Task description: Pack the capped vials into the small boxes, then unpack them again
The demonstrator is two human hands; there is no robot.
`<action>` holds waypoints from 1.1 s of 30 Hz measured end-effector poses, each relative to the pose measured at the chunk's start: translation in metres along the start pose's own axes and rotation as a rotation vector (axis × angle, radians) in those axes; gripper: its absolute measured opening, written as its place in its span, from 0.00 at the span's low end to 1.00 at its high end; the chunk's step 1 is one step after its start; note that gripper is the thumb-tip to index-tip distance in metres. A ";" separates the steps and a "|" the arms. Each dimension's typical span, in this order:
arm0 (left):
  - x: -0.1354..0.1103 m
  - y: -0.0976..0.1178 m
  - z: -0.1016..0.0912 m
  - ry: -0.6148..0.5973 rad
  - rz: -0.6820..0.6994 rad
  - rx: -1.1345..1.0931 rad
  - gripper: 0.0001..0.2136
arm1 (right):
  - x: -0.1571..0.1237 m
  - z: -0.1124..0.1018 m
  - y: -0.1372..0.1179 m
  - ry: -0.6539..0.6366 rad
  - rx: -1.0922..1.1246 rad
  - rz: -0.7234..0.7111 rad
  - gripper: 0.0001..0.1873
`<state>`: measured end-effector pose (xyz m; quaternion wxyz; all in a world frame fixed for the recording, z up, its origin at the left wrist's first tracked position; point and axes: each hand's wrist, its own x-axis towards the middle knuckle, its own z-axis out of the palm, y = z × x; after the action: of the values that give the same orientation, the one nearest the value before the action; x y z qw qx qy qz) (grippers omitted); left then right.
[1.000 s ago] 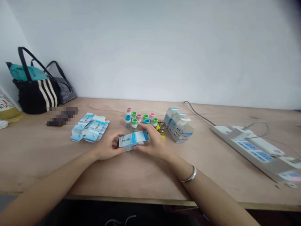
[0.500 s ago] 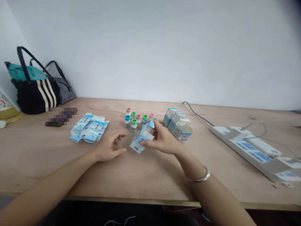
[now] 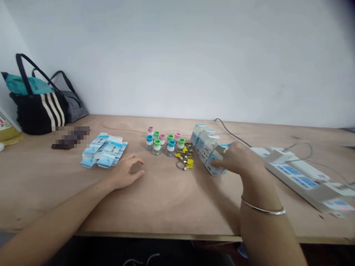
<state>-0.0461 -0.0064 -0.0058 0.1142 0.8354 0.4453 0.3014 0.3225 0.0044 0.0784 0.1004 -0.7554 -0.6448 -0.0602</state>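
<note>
My right hand grips a small blue and white carton at the near end of a row of similar open-topped cartons. The held carton stands against its neighbour. My left hand rests near the table top with curved fingers apart and nothing in them. Beside it lie flattened blue and white cartons, overlapping. In the middle stand several small clear bottles with pink, green and blue caps. Between bottles and cartons lies a small heap of key rings with yellow tags.
A white power strip with plugged-in adapters lies on the right, its grey cable running back to the wall. At the back left are a black striped bag and a dark blurred-out object. The wooden table's front edge is close.
My right hand has carried the carton from the middle to the right, to the near end of the row. The key rings have come into view. My left hand has shifted slightly left.
</note>
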 end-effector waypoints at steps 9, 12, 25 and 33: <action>0.000 -0.009 -0.015 0.112 -0.161 0.536 0.17 | -0.030 -0.016 -0.072 0.446 0.127 -0.072 0.25; -0.003 -0.013 -0.019 0.105 -0.341 0.668 0.25 | -0.036 0.013 -0.104 0.121 0.251 -0.645 0.13; -0.006 -0.021 -0.030 0.136 -0.358 0.794 0.25 | -0.041 0.047 -0.123 -0.234 0.316 -0.903 0.09; -0.002 -0.022 -0.034 0.443 -0.081 0.650 0.17 | -0.044 0.050 -0.122 -0.206 0.334 -0.891 0.09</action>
<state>-0.0821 0.0018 0.0105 -0.2433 0.7244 0.5641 0.3130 0.1927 -0.0083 0.0294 0.1203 -0.3813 -0.9129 0.0818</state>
